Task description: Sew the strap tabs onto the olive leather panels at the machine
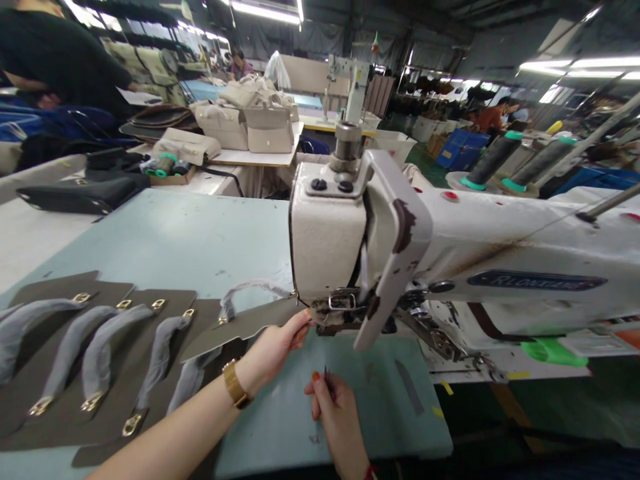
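Observation:
My left hand (280, 343), with a gold watch on its wrist, pinches the edge of a grey-brown panel (250, 320) beside the needle area of a white sewing machine (327, 233). That panel carries a plastic-wrapped handle (250, 287) on gold rings. Below and to the right, my right hand (333, 400) is closed round a small, thin, dark pointed tool (327, 375), mostly hidden by the fingers. Several similar panels (165, 300) with wrapped handles lie overlapping on the pale blue table (200, 227) at the left.
The machine's arm stretches to the right, with dark thread cones (493, 160) behind it. Beige bags (270, 130) and a black bag (85, 193) rest beyond the table. A person in black (55, 60) is at the back left.

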A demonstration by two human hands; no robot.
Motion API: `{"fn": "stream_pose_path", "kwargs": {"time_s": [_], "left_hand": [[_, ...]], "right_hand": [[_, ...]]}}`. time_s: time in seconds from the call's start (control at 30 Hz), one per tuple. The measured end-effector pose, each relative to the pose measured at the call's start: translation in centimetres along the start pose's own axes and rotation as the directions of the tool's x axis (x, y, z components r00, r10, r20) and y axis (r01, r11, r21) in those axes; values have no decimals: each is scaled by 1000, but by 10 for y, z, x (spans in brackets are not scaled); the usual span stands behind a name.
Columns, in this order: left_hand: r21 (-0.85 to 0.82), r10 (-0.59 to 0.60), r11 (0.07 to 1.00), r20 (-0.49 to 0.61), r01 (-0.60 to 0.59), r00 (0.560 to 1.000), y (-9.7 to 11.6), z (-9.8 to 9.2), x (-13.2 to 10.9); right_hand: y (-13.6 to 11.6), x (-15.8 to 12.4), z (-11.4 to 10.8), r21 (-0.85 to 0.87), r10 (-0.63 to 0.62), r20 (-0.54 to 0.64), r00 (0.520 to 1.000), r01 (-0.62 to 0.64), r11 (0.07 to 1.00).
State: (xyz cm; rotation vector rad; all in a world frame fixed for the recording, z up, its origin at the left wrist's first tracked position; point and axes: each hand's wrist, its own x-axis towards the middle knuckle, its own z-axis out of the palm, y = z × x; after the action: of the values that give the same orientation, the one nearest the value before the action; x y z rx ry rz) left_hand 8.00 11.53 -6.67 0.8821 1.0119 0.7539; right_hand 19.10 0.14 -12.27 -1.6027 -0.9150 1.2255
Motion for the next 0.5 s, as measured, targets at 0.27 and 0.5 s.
{"fn": "stream_pose_path", "kwargs": {"time_s": [0.27,0.5], "left_hand": [[70,25,997,-105,-17,994,-1,12,-5],[-26,-3,1000,-315,-6,949,5,40,-21]], "right_hand": [[5,2,0,-5,-55,37,998,55,998],[5,2,-3,31,-79,20,997,79,996]]}}
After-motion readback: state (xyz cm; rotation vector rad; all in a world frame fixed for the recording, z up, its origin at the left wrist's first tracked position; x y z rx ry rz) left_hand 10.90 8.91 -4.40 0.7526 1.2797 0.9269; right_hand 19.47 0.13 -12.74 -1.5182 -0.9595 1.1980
